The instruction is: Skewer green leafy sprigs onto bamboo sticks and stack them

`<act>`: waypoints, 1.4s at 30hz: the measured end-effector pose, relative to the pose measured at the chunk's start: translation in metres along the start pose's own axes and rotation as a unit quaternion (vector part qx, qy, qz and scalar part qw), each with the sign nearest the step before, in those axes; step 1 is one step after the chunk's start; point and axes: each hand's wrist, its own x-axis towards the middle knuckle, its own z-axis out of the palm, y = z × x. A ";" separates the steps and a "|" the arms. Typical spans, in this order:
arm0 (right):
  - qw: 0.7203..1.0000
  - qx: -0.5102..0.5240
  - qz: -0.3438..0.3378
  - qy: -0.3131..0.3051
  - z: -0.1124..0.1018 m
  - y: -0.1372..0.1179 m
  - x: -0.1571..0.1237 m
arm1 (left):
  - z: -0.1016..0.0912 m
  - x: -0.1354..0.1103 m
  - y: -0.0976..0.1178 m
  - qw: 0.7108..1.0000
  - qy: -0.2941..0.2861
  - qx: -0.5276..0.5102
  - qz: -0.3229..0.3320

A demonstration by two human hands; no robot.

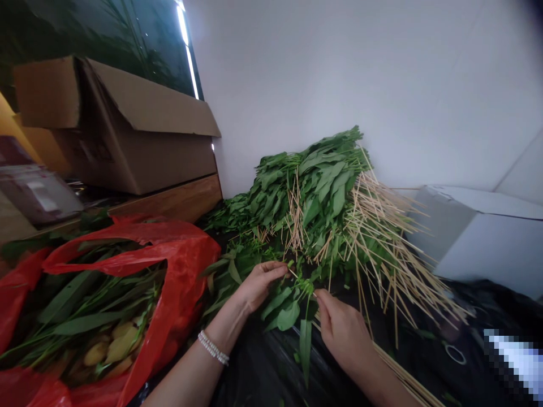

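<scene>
My left hand (263, 282), with a beaded bracelet (213, 347) on the wrist, pinches a small green stem (291, 264) at the tip of a thin bamboo skewer (292, 273). Bunched leafy greens (289, 314) are threaded on this skewer, their leaves hanging down between my hands. My right hand (341, 325) is closed around the skewer just below the bunch. Beyond my hands lies a large pile of skewered greens (326, 175), the bare skewer ends (394, 243) fanning out to the right.
At left, a red plastic bag (186, 254) stands open, holding long leaves and pale yellowish round pieces. A cardboard box (165, 158) rests on a wooden ledge (190, 198) behind it. Several loose skewers (401, 373) lie under my right forearm on black plastic (254, 362). A white box (487, 237) stands at right.
</scene>
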 end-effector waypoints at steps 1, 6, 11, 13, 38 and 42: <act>1.000 -0.001 0.000 -0.001 0.000 0.000 0.000 | 0.000 0.000 0.000 1.000 -0.001 0.002 -0.006; 1.000 0.005 -0.001 -0.014 0.001 -0.002 -0.001 | 0.003 -0.001 -0.009 0.998 -0.013 0.055 -0.011; 0.997 0.069 0.006 -0.015 -0.007 -0.007 0.001 | 0.000 -0.002 -0.007 0.994 -0.049 0.090 0.023; 0.992 0.126 0.012 -0.014 -0.015 -0.006 0.002 | -0.005 -0.001 0.002 0.997 -0.036 0.065 0.025; 0.956 0.270 0.075 0.085 -0.024 0.006 -0.004 | -0.029 0.010 0.010 0.886 0.047 0.419 0.193; 0.976 0.206 -0.001 0.075 -0.019 0.004 -0.006 | -0.018 0.000 0.027 0.871 0.018 0.447 0.201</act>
